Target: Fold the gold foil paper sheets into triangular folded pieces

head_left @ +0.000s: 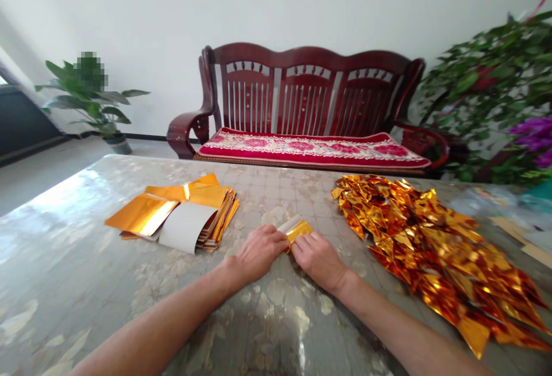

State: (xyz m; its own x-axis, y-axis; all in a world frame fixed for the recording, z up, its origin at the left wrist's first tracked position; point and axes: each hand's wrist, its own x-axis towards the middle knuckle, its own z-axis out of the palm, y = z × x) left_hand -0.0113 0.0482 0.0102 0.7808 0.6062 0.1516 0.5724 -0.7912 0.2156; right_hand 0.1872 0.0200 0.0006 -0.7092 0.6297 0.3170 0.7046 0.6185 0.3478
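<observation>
A small partly folded sheet of gold foil paper lies on the table at the centre, its pale side showing along the far left part. My left hand holds its left edge with the fingers pressed together. On the near right side of the same sheet, my right hand grips it with curled fingers. Both hands rest low on the table, close together, and their fingertips are partly hidden. To the left sits a loose stack of flat gold sheets, with one pale side up. A large heap of folded gold pieces spreads at the right.
The table has a glossy, patterned cover. Clear plastic bags and tan strips lie at the far right. Beyond the table stand a dark red wooden bench and potted plants on both sides.
</observation>
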